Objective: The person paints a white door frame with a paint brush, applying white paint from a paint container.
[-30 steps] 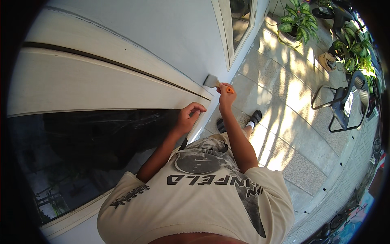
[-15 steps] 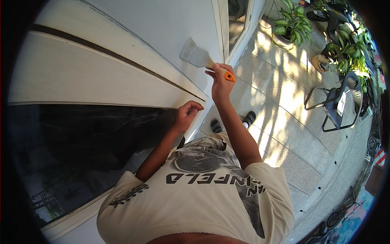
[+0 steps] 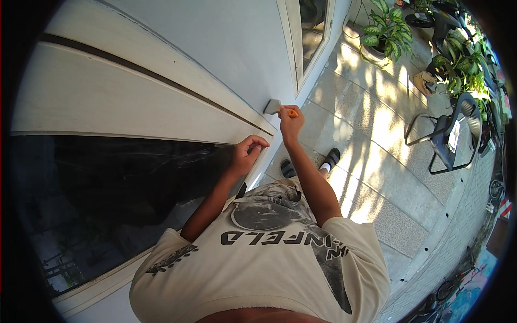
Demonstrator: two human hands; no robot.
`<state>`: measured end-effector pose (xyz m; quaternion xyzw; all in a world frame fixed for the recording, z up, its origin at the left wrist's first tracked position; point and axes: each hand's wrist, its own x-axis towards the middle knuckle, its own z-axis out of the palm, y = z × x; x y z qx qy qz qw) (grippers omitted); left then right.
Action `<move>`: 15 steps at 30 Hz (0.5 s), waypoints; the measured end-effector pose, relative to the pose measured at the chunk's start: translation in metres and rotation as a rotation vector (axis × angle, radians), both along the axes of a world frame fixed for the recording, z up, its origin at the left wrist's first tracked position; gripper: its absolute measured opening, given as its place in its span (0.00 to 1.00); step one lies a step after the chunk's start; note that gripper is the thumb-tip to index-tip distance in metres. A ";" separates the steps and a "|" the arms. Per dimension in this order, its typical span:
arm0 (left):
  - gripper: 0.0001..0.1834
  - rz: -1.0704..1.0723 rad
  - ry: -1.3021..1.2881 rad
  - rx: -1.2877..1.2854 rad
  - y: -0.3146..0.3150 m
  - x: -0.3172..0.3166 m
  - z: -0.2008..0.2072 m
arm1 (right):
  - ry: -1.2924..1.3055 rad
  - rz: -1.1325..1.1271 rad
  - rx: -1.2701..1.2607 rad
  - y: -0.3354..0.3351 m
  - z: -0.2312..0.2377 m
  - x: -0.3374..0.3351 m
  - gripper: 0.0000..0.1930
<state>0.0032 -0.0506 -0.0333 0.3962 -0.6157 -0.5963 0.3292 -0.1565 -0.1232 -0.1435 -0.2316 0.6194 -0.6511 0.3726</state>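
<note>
My right hand (image 3: 291,124) is closed around the handle of a wide paintbrush (image 3: 273,106), whose orange handle end pokes out above my fingers. The brush head lies at the pale wall (image 3: 247,59), close to where the wall meets the white frame; whether the bristles touch is hard to tell. My left hand (image 3: 247,155) rests against the corner of the white window frame (image 3: 264,153), fingers loosely bent and the thumb apart from them. Nothing shows in that hand. Below the frame is dark window glass (image 3: 124,188).
A second window (image 3: 315,40) is set farther along the wall. My sandalled feet (image 3: 332,157) stand on sunlit paving (image 3: 396,185). To the right are a black metal chair (image 3: 447,137), a potted leafy plant (image 3: 377,56) and a parked motorbike (image 3: 447,24).
My right hand has lowered the paintbrush toward me along the wall, and the brush head now appears smaller and nearer the frame's corner. My left hand has stayed put.
</note>
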 end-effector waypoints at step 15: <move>0.09 0.043 0.029 0.013 0.006 0.001 0.001 | -0.614 0.032 -0.481 -0.001 0.086 -0.007 0.07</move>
